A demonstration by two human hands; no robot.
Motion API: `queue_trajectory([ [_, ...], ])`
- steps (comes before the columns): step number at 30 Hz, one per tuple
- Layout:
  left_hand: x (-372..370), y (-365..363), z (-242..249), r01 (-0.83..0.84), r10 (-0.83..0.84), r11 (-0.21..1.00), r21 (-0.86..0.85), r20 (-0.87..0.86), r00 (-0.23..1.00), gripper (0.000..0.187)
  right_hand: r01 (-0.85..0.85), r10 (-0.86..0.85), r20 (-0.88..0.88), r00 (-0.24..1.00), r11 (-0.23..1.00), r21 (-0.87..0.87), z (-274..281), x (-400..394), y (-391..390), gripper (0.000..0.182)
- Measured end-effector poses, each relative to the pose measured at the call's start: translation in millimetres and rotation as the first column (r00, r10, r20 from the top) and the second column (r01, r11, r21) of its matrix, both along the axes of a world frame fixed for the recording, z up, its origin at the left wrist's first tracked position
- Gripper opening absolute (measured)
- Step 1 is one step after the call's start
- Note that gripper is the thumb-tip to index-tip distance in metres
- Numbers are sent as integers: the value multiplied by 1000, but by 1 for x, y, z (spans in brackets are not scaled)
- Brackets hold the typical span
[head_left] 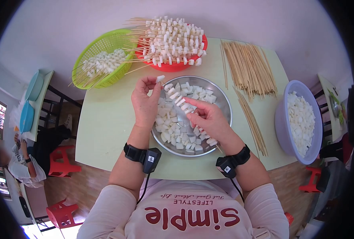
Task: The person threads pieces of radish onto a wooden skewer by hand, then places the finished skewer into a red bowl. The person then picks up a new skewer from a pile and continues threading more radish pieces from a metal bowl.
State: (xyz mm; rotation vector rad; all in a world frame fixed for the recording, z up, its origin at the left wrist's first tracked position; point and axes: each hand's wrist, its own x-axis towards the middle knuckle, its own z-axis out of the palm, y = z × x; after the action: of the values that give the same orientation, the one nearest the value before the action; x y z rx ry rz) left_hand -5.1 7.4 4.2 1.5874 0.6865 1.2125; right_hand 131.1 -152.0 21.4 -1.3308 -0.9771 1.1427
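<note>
Over the round metal tray (229,104) of white cut pieces (167,119), my right hand (208,117) grips a wooden skewer threaded with several white pieces (176,96). The skewer slants from upper left to lower right, its bare end showing below my right wrist. My left hand (145,97) pinches a single white piece (159,79) between thumb and fingers, close to the skewer's upper left end. Whether that piece touches the skewer tip is too small to tell.
Behind the tray stand a green basket (81,67) and a red basin (169,67) with filled skewers. Bare sticks (250,71) lie at the right, beside a purple tub (282,127) of white pieces. Another person (25,167) sits at far left near red stools (63,161).
</note>
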Motion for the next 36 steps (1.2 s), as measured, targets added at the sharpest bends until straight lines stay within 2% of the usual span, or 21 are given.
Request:
queue_trajectory([
  [16, 0, 0, 0, -35, 37, 999, 38, -49, 998, 17, -1, 1, -1, 1000, 1000, -21, 0, 0, 0, 46],
  [21, -1, 0, -1, -55, 75, 987, 152, -129, 989, 16, 1, -1, 5, 1000, 1000, -22, 0, 0, 0, 46],
  [27, -2, 0, 0, -35, 67, 985, 169, -185, 980, 17, 7, -7, 11, 1000, 1000, -13, -2, 1, 0, 46],
  [30, 0, 0, -2, -55, 70, 991, 125, -119, 990, 17, 6, -6, 6, 1000, 1000, 3, -3, 3, 0, 46],
  [32, 0, 1, -4, -42, 55, 992, 119, -109, 993, 17, -40, 23, -206, 978, 996, -78, -1, 9, 0, 47],
  [33, 0, 2, -5, -28, 39, 993, 112, -99, 994, 17, -40, 24, -206, 978, 996, -78, 2, 11, 0, 47],
  [35, -1, 1, -2, 4, 8, 995, 102, -118, 993, 17, -92, 60, -358, 932, 993, -72, 8, 14, -1, 47],
  [36, -2, 0, -1, 36, -23, 995, 91, -136, 990, 17, -92, 60, -358, 932, 993, -72, 6, 15, -1, 47],
])
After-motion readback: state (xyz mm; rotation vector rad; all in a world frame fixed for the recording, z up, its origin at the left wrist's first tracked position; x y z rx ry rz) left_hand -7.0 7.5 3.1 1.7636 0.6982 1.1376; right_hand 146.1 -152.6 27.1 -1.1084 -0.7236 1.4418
